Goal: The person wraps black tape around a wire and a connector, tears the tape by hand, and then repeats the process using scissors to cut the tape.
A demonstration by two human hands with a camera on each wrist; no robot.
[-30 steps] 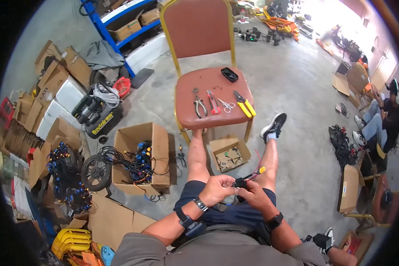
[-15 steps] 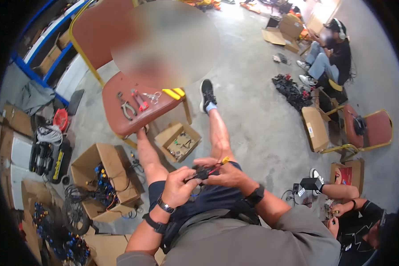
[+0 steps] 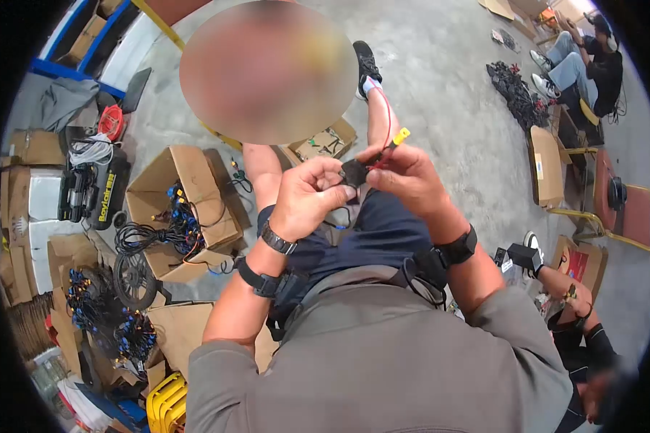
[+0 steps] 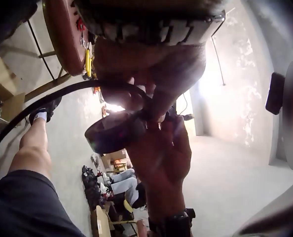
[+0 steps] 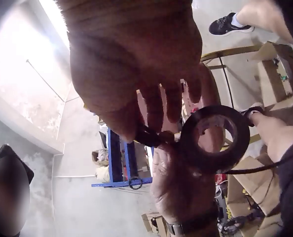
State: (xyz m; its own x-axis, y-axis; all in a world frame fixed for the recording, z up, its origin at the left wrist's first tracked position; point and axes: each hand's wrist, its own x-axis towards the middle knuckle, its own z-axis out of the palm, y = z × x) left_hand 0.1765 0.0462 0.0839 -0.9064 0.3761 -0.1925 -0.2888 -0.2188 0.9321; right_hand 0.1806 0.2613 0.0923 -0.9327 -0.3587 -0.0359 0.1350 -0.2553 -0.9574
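Note:
In the head view both hands meet above the lap. My left hand (image 3: 307,198) grips a roll of black electrical tape (image 5: 239,136), which also shows dark between the hands in the left wrist view. Opposite it, my right hand (image 3: 415,184) pinches a dark wire bundle between thumb and fingers. From that bundle rise a yellow connector (image 3: 401,136) and a thin red wire loop (image 3: 388,115). A black cable (image 4: 48,98) curves away from the hands in the left wrist view. The fingers hide the spot where tape and wires meet.
An open cardboard box (image 3: 220,195) with blue-tipped cables stands at left, beside a black wheel (image 3: 133,281). A small cardboard box (image 3: 339,133) lies between the legs. A chair (image 4: 65,37) stands ahead, largely blurred in the head view. Other people sit at right.
The view has swung right and down. The hands have parted slightly; the yellow connector and red wire now stand up above the right hand, and the dark tape roll shows between the hands.

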